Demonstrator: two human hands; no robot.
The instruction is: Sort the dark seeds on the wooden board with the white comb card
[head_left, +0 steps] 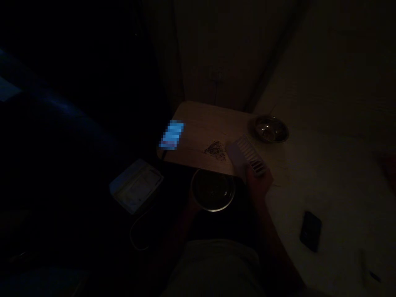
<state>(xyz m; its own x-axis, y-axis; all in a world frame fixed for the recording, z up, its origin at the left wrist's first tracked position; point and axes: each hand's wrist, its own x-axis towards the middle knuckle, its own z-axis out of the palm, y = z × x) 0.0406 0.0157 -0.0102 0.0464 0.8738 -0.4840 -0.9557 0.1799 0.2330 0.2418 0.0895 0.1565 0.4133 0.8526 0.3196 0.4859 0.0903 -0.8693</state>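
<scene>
The room is very dark. My left hand is closed on the left side of a round metal bowl, just below the table's front edge. In my right hand is a pale, flat, slotted plastic piece, gripped at its near end and resting on or close above the tabletop. Left of this piece lies a small heap of dark bits on the wooden table. What the bowl contains is too dim to make out.
A second metal bowl stands at the back right. A lit, blurred-out screen is at the table's left edge. Left of my lap is a pale box-like container. A dark phone lies on the light surface to the right.
</scene>
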